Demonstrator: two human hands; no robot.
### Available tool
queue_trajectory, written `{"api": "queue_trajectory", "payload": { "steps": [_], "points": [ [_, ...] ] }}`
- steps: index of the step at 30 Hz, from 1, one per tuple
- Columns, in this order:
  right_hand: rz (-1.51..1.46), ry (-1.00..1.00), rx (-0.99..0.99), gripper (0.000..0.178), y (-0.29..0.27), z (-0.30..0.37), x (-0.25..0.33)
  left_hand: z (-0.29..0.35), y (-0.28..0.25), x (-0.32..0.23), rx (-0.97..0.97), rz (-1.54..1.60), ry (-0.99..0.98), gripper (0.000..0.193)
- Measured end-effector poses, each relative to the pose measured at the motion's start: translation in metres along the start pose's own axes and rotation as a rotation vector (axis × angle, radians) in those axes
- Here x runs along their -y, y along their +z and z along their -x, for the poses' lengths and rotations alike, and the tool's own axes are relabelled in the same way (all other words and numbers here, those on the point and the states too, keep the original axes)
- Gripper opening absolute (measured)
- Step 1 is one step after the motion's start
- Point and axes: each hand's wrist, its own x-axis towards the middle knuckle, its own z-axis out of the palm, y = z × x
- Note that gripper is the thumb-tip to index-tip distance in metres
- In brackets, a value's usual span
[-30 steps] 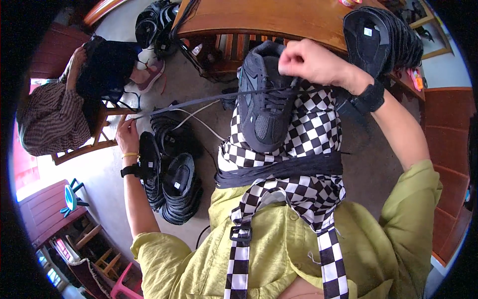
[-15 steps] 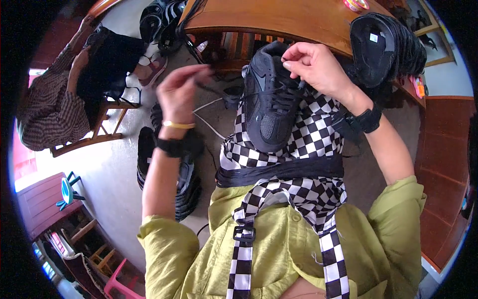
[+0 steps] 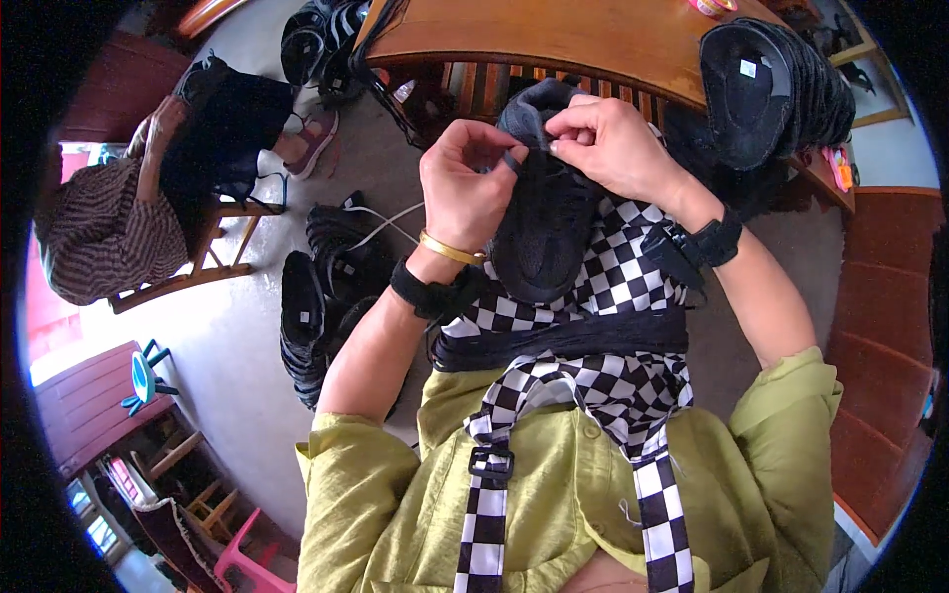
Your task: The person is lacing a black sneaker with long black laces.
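A black sneaker (image 3: 539,252) lies on my lap, on the black-and-white checked apron (image 3: 628,262), its toe towards me. My left hand (image 3: 463,188) is closed in a pinch at the left side of the shoe's opening, with a dark lace end between thumb and finger. Across from it, my right hand (image 3: 621,148) pinches at the top of the lacing, close to the left fingertips. What lies between the right fingers is small and partly hidden, but looks like the same black shoelace. Both hands cover part of the tongue and upper eyelets.
A bundle of black laces (image 3: 573,334) lies across my waist. Stacked black shoes (image 3: 746,94) stand at the right of the wooden table (image 3: 524,35). More black shoes (image 3: 304,311) lie on the floor to the left. A seated person (image 3: 114,227) is at far left.
My left hand has come in from the left, with the lace, to the shoe's opening. My right hand has shifted slightly left and down, and the hands are now close together.
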Motion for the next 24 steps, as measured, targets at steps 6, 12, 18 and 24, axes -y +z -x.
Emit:
{"api": "queue_trajectory", "payload": {
  "steps": [6, 12, 18, 24],
  "points": [
    [-0.001, 0.007, 0.017, 0.017, 0.000, 0.000, 0.000, 0.005, 0.006, -0.006, -0.057, -0.201, 0.095, 0.016],
    [0.023, -0.098, 0.046, 0.019, 0.000, -0.004, -0.007, -0.015, -0.003, -0.013, 0.112, -0.559, 0.629, 0.019],
    [0.035, -0.070, 0.093, 0.020, -0.004, -0.004, -0.008, -0.043, -0.019, -0.025, 0.502, -0.345, 0.236, 0.025],
    [0.164, -0.041, 0.147, 0.022, -0.001, -0.004, 0.003, -0.096, -0.028, -0.019, 0.900, -0.326, 0.454, 0.028]
  ]
}}
